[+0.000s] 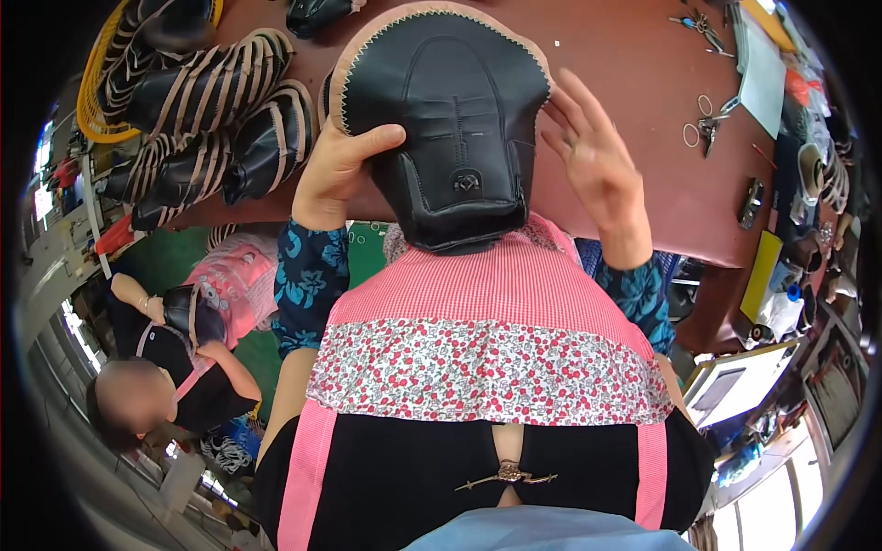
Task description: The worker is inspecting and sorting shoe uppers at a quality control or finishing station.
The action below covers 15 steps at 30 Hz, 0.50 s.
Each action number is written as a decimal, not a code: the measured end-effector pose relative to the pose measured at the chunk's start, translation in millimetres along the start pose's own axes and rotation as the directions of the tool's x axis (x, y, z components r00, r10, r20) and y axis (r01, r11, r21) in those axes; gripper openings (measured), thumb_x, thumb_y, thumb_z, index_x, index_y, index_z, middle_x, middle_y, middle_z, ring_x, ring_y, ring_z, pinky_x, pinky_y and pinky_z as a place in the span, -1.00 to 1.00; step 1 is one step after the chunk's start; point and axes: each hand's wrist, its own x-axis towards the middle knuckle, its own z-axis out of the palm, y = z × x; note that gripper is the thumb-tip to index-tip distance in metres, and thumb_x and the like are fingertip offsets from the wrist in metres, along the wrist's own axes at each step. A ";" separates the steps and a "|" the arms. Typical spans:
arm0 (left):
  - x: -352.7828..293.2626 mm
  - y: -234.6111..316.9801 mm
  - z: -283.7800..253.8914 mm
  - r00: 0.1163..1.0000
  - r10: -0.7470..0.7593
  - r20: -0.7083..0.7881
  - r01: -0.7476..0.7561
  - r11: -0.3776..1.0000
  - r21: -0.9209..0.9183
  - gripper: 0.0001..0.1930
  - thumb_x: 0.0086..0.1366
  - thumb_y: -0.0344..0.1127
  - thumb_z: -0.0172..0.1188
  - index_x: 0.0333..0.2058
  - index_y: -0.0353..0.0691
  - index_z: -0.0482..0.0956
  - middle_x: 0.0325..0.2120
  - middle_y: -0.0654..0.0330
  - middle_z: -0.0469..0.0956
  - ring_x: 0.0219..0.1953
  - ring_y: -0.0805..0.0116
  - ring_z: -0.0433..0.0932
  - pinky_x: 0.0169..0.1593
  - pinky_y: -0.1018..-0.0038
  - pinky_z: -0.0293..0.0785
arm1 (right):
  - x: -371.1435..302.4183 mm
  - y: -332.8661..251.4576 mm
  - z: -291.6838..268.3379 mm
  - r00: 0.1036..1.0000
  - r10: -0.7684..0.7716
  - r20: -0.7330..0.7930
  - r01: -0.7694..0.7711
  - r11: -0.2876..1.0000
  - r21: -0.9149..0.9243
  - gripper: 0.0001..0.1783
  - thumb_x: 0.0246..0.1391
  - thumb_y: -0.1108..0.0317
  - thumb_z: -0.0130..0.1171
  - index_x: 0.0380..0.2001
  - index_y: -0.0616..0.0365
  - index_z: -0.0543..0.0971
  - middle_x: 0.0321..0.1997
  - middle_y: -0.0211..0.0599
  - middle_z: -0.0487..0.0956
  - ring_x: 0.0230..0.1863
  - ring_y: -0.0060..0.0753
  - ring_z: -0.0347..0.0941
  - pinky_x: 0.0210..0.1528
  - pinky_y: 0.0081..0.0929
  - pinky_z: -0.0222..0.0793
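Note:
A black leather shoe upper (pixel 457 101) with a tan edge and pale zigzag stitching stands in front of me, its wide end at the top. My left hand (pixel 344 165) grips it at the left side, thumb across the front and the other fingers hidden behind. Beside the right edge is my right hand (pixel 597 151), slightly blurred, its fingers stretched and apart. Those fingertips come close to the stitched edge; whether they touch it I cannot tell. The narrow lower end of the upper hangs by my pink checked apron (pixel 496 303).
Stacked black uppers with tan edges (pixel 207 87) and a yellow basket (pixel 87 101) are on the left of the brown table (pixel 643 55). Scissors (pixel 706 127), keys (pixel 700 29) and a small black object (pixel 751 202) lie right. A co-worker (pixel 184 354) sits at lower left holding a black piece.

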 end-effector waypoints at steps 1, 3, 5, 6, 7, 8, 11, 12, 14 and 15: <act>-4.0 1.1 -1.2 0.999 -0.044 0.022 0.044 0.999 0.009 -0.27 0.25 -0.63 0.48 0.39 -0.24 0.49 0.18 0.12 0.67 0.18 0.21 0.67 0.30 0.26 0.61 | 3.8 -5.3 0.2 0.991 0.115 -0.072 -0.112 0.993 0.037 -0.06 0.26 0.37 0.25 0.65 0.31 0.16 0.61 -0.02 0.35 0.62 -0.16 0.26 0.58 -0.23 0.21; -8.7 -5.8 6.1 0.999 0.040 0.012 -0.040 0.999 -0.014 -0.32 0.25 -0.62 0.48 0.35 -0.30 0.53 0.14 0.13 0.70 0.14 0.25 0.69 0.27 0.28 0.63 | 9.9 -1.7 -4.4 0.950 0.298 -0.090 -0.291 0.953 0.086 -0.24 0.26 0.39 0.43 0.48 0.32 0.43 0.37 -0.08 0.62 0.27 -0.30 0.62 0.36 -0.29 0.52; -13.1 -10.8 4.1 1.000 -0.002 0.026 0.002 1.000 0.011 -0.40 0.27 -0.59 0.49 0.29 -0.36 0.58 0.09 0.16 0.72 0.09 0.28 0.71 0.24 0.30 0.64 | 13.0 -0.7 13.3 0.922 0.383 -0.055 -0.371 0.915 0.157 -0.30 0.19 0.42 0.50 0.37 0.32 0.53 0.28 -0.12 0.68 0.21 -0.31 0.66 0.33 -0.29 0.55; -17.8 -12.2 5.5 1.000 0.017 0.010 -0.016 0.996 -0.082 -0.50 0.29 -0.55 0.50 0.20 -0.38 0.65 0.02 0.17 0.76 0.01 0.32 0.74 0.19 0.34 0.67 | 15.2 -0.5 21.1 0.891 0.453 -0.025 -0.437 0.872 0.218 -0.36 0.13 0.45 0.58 0.27 0.32 0.62 0.19 -0.15 0.73 0.15 -0.31 0.69 0.30 -0.29 0.59; -22.0 -16.3 4.0 1.000 0.017 -0.002 -0.017 0.996 -0.087 -0.50 0.29 -0.55 0.50 0.20 -0.38 0.65 0.02 0.17 0.76 0.01 0.32 0.74 0.19 0.34 0.67 | 13.5 5.1 19.9 0.912 0.407 -0.044 -0.393 0.900 0.191 -0.47 0.11 0.46 0.61 0.15 0.32 0.69 0.07 -0.20 0.78 0.04 -0.34 0.74 0.22 -0.34 0.65; -23.3 -19.2 0.9 1.000 0.002 -0.006 -0.002 0.998 -0.061 -0.54 0.31 -0.53 0.50 0.18 -0.38 0.66 0.00 0.16 0.76 -0.01 0.33 0.74 0.16 0.36 0.68 | 12.6 6.1 19.4 0.909 0.414 -0.036 -0.401 0.896 0.189 -0.47 0.11 0.46 0.61 0.15 0.32 0.69 0.07 -0.20 0.78 0.04 -0.34 0.74 0.22 -0.34 0.65; -31.7 -28.8 -2.0 0.999 -0.034 -0.032 0.032 0.999 -0.041 -0.59 0.33 -0.50 0.50 0.14 -0.38 0.69 -0.04 0.15 0.78 -0.05 0.35 0.76 0.12 0.38 0.71 | 7.8 8.8 20.3 0.908 0.415 -0.062 -0.403 0.903 0.147 -0.50 0.18 0.45 0.56 0.16 0.34 0.67 0.08 -0.16 0.78 0.04 -0.35 0.74 0.19 -0.40 0.67; -34.6 -31.5 -1.2 0.997 -0.058 -0.041 0.056 0.997 -0.044 -0.61 0.33 -0.49 0.50 0.12 -0.39 0.70 -0.06 0.15 0.78 -0.06 0.36 0.76 0.10 0.38 0.72 | 4.0 11.4 20.9 0.919 0.385 -0.083 -0.373 0.919 0.131 -0.52 0.20 0.46 0.54 0.16 0.35 0.66 0.07 -0.15 0.78 0.04 -0.35 0.74 0.18 -0.41 0.67; -39.7 -40.1 0.1 0.995 -0.067 -0.067 0.064 0.996 -0.055 -0.63 0.34 -0.48 0.51 0.10 -0.39 0.71 -0.06 0.14 0.78 -0.05 0.36 0.77 0.12 0.36 0.72 | 1.6 17.7 19.4 0.922 0.371 -0.109 -0.359 0.926 0.114 -0.54 0.23 0.47 0.52 0.16 0.37 0.66 0.07 -0.15 0.77 0.04 -0.35 0.74 0.17 -0.42 0.68; -38.4 -43.4 0.6 0.995 -0.082 -0.058 0.079 0.996 -0.048 -0.59 0.35 -0.47 0.50 0.14 -0.40 0.68 -0.03 0.14 0.77 -0.04 0.38 0.76 0.12 0.38 0.70 | 0.5 18.4 16.5 0.920 0.369 -0.132 -0.358 0.928 0.102 -0.54 0.25 0.47 0.50 0.17 0.37 0.65 0.09 -0.14 0.76 0.05 -0.34 0.74 0.18 -0.42 0.68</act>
